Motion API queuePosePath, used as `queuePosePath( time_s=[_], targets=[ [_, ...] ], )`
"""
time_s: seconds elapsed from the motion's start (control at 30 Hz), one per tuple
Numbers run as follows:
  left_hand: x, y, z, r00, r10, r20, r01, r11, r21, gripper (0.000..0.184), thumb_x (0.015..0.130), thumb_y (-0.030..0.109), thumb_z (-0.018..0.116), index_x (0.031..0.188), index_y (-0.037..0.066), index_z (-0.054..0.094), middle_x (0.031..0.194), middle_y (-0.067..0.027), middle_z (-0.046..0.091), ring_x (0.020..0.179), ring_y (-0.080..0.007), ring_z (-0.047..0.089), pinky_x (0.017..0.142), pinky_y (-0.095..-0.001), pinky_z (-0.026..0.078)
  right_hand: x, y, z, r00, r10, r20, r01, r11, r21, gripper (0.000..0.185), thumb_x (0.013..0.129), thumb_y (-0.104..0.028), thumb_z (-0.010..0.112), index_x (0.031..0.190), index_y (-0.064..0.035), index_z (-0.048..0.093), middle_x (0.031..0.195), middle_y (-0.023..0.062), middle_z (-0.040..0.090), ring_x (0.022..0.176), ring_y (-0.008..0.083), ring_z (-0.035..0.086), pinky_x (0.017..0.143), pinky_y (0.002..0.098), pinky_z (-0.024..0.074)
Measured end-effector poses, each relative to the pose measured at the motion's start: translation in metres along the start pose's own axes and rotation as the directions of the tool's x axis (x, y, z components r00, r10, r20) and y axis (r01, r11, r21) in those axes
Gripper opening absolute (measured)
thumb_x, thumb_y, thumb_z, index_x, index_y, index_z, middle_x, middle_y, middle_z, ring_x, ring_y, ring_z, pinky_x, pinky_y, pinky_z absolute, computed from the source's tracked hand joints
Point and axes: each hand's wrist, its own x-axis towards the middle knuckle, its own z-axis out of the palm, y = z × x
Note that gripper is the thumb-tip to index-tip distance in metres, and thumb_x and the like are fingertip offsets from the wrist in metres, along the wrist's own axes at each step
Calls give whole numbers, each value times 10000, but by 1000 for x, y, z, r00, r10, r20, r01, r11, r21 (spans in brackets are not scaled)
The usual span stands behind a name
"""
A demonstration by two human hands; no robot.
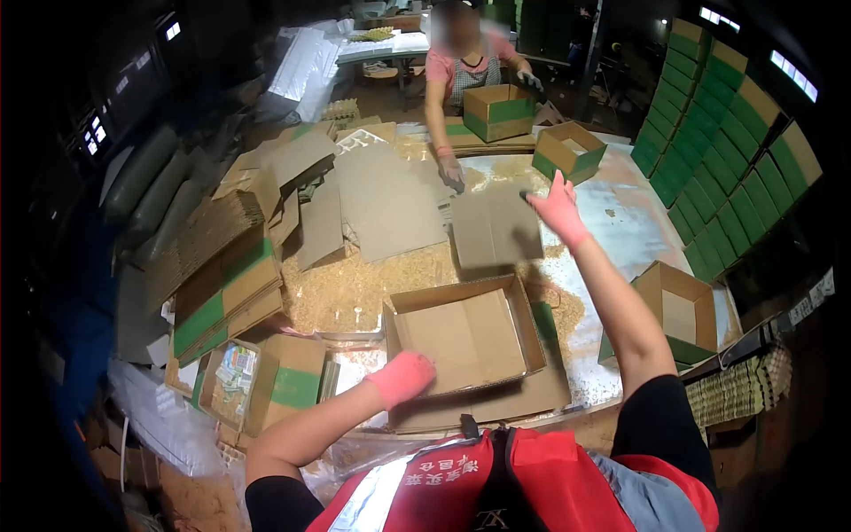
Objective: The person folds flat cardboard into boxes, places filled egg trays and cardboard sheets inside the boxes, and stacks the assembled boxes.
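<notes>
In front of me stands an open cardboard box (465, 332) with a plain brown inside. My left hand (403, 379), in a pink glove, is closed on its near left wall, the fingertips partly hidden. My right hand (558, 213), also gloved in pink, reaches forward with fingers spread and holds nothing. Just left of it is a flat cardboard sheet (496, 226), its upper right corner close to my thumb; whether they touch I cannot tell. More flat cardboard (479, 406) lies beneath the box.
Across the table a person (465, 75) stands beside green-banded boxes (499, 115). Flattened cartons (222, 284) are piled at left, near loose grain-like material (346, 284). Another open box (678, 310) sits at right. Green cartons (727, 160) are stacked behind it, with egg trays (740, 390) below.
</notes>
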Motion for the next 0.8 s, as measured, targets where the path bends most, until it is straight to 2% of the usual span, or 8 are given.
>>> queuePosePath(
  time_s=[0.1,0.23,0.3,0.33,0.4,0.5,0.73,0.8],
  targets=[
    [-2,-3,-15,998,12,66,-13,1000,7,311,843,121,569,1147,113,633,1138,-121,632,1155,-267,570,964,-360,465,-85,-22,-36,907,-403,126,409,912,-27,594,794,-283,714,1261,24,512,1103,211,591,1051,325,572,978,407,425],
    [-70,-15,-96,880,-316,-354,52,805,-591,333,845,73,556,1172,39,606,1250,-171,580,1228,-268,512,1033,-394,413,-134,69,-44,709,204,675,-509,810,290,521,851,-197,701,1285,38,534,1175,129,625,1067,192,612,939,308,478],
    [-72,-43,-30,643,-674,-364,51,512,-858,569,854,59,589,1401,41,433,1376,-171,490,1283,-266,474,1087,-383,372,-166,123,-29,465,73,882,-827,392,403,556,917,-163,608,1396,41,412,1259,134,593,1060,191,621,935,321,510],
    [-64,-56,11,763,-639,98,-14,-168,-986,864,790,114,756,1488,-6,260,1470,-135,399,1246,-232,505,1081,-337,378,-182,120,-24,386,-1,923,-866,345,362,583,937,-224,582,1426,16,375,1304,127,566,1121,211,592,964,328,483],
    [-27,-58,121,797,-580,167,55,-206,-977,744,851,192,717,1449,-40,338,1383,-128,496,1184,-188,542,1008,-294,437,-219,122,29,463,21,886,-420,885,198,720,900,-453,577,1438,-17,379,1402,155,485,1288,303,460,1046,369,390],
    [2,-27,109,784,-619,39,34,-19,-999,601,845,224,738,1323,-39,485,1226,-89,613,1079,-170,586,935,-293,469,-240,94,52,389,282,877,-584,812,-2,958,793,-537,676,1480,4,285,1489,249,323,1339,326,388,1076,351,363],
    [4,3,80,925,-376,-59,-362,-820,-443,496,1029,300,387,1449,39,346,1434,-130,449,1294,-285,474,1083,-462,400,-219,16,-15,721,131,680,-554,699,453,971,784,-267,771,1507,19,189,1451,211,408,1326,230,410,1103,319,330],
    [35,20,50,932,-334,-143,-339,-656,-674,549,1011,334,411,1463,36,318,1468,-147,408,1326,-318,435,1112,-471,363,-191,21,-50,798,133,588,-502,685,528,947,767,-277,790,1488,13,250,1426,195,436,1284,218,433,1062,306,355]
  ],
)
